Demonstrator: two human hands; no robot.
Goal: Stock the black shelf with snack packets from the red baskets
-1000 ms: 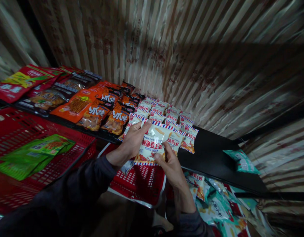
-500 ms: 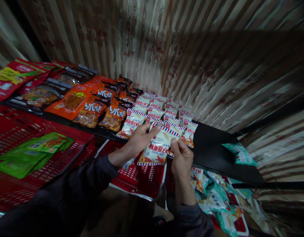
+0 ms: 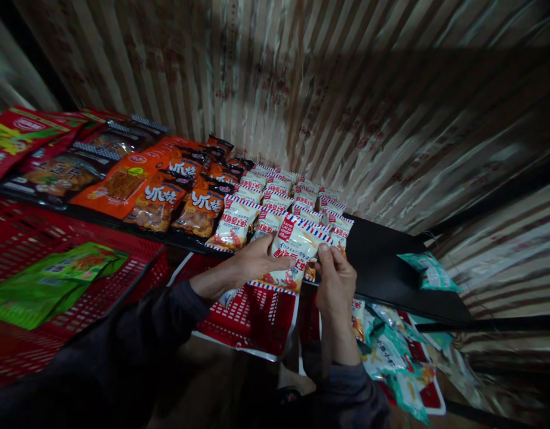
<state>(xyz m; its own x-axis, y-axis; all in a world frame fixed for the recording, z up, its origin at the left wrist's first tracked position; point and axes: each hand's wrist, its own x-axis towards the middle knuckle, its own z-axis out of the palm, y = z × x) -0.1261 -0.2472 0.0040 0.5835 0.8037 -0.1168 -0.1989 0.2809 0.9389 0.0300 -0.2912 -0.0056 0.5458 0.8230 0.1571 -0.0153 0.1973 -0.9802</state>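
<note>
A white snack bag with red lettering and a striped border is held in front of the shelf edge. My left hand grips its left side, the thumb lying across the front. At its upper right edge, my right hand pinches the bag between thumb and fingers. Behind it, rows of matching white bags stand on the black shelf. Orange and black snack bags adjoin them on the left.
Red baskets lie below the shelf: one holds green packets, another is under my hands, and a third at right holds teal bags. One teal bag lies on the shelf's right end. Corrugated sheeting rises behind.
My left hand has moved from the bag's top edge down its left side, uncovering the red logo. My right hand remains at the upper right edge. The view has shifted slightly.
</note>
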